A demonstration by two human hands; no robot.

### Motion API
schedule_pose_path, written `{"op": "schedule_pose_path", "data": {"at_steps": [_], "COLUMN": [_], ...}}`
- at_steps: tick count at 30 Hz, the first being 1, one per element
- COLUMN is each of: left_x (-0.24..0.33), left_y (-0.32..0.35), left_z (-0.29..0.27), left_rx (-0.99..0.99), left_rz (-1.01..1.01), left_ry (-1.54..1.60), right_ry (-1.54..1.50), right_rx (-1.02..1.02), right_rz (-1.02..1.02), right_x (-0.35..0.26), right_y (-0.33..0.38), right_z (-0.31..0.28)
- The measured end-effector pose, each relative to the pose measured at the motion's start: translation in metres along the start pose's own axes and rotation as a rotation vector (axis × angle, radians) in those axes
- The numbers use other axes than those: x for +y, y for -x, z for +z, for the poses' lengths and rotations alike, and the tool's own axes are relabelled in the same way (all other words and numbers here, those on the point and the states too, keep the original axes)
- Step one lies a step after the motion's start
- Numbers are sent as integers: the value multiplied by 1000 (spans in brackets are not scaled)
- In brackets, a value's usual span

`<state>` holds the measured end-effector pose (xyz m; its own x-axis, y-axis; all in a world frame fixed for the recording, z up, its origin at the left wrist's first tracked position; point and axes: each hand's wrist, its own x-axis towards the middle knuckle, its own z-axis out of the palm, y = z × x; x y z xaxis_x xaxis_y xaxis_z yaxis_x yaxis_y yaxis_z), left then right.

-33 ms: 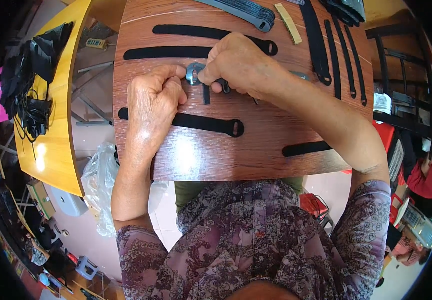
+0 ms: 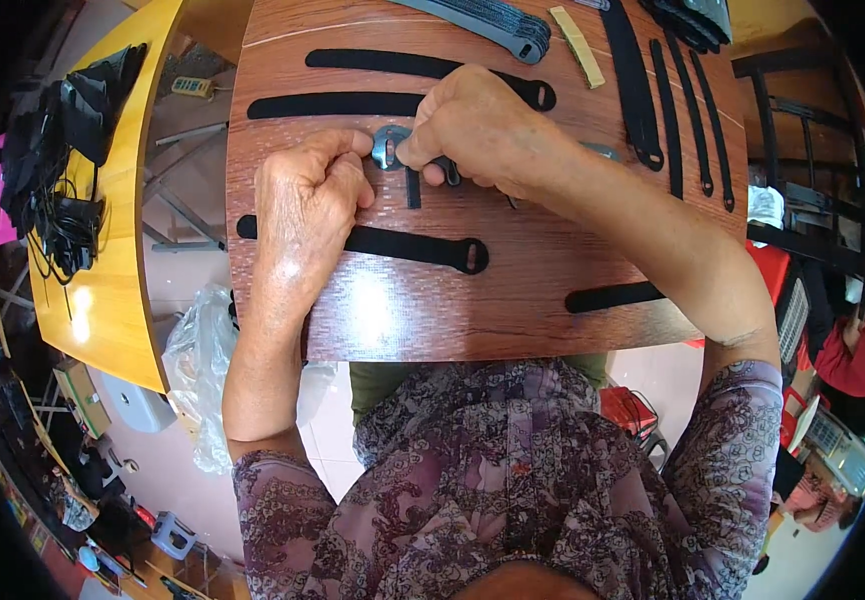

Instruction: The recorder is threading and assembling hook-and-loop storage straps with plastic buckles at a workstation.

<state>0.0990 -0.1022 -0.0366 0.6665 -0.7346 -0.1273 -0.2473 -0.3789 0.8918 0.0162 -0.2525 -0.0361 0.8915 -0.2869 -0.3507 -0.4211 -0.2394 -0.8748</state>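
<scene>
A grey-blue rounded strap end (image 2: pixel 383 154) with a slot in it lies between my hands on the wood-grain table. My left hand (image 2: pixel 305 195) is closed, its index fingertip and thumb side at the left edge of that end. On the slot's right side, my right hand (image 2: pixel 478 130) pinches the same hook-and-loop strap; most of its length is hidden under the fingers. A short dark strip (image 2: pixel 413 188) points toward me below the right fingertips. Under my left wrist passes a black strap (image 2: pixel 418 246) with a slotted end. Two more black straps (image 2: pixel 338 105) lie beyond my hands.
A stack of grey straps (image 2: pixel 498 28) sits at the far edge, beside a yellow strip (image 2: pixel 578 48). Several black straps (image 2: pixel 638 90) lie at the right. Another black strap (image 2: pixel 613 297) rests under my right forearm. A yellow table (image 2: pixel 118 290) with black goods stands left.
</scene>
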Motion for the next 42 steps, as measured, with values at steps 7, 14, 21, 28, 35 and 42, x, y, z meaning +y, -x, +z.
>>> {"op": "schedule_pose_path", "data": {"at_steps": [7,14,21,28,35,42], "left_x": [-1,-1,1,0,-3,-3], "left_y": [0,0,0,-1,-2,-1], "left_z": [-1,0,0,1,0,1], "left_rx": [-1,-1,0,-5,-1,-28], "left_rz": [7,5,-25,-16,22,-6], "left_ry": [-13,-12,-7,-12,-40,-24], "right_ry": [77,56,62,44,24,30], "right_rx": [20,-3,11,14,2,11], "right_rz": [63,-32,94,-13,36,83], "right_x": [-2,6,-8,8,-1,-5], "right_y": [0,-3,2,-3,-1,1], "right_z": [2,1,0,3,0,0]}}
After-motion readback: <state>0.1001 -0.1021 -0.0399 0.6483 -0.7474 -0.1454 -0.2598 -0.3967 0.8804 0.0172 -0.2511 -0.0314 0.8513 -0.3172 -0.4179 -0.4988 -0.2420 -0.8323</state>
